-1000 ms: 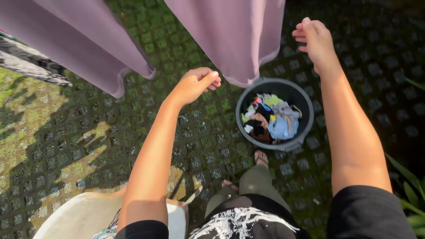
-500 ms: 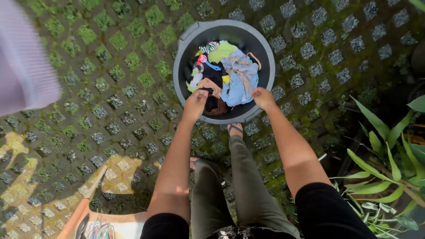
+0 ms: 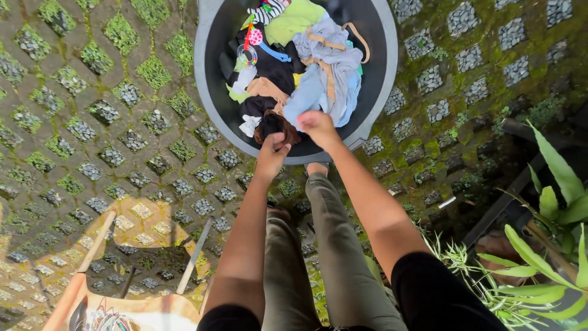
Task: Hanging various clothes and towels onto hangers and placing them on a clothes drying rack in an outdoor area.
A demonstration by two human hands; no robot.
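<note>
While both hands are down at the near rim of the round dark grey plastic bucket, it's the crumpled brown garment at the near edge of the laundry pile that they've gone for. The bucket sits on mossy stone pavers with grass growing in the gaps, right in front of the person's sandalled foot.

What could go wrong, as I see it: everything in there is a tangle. A pale blue garment with tan straps lies right against the brown one, with a black piece and a lime green cloth just behind. Pull one thing up and a strap or sleeve could snag and drag a neighbour over the rim onto the damp, mossy ground. That's a re-wash.

Grip-wise: the left hand has its fingers curled down onto the brown fabric, looks pinched onto it, though the fingertips are tucked under so I can't be fully sure. The right hand is bunched into a loose fist where the brown and pale blue pieces meet; whether it's actually clamping cloth I can't tell.

Leafy green plants crowd the right side.
</note>
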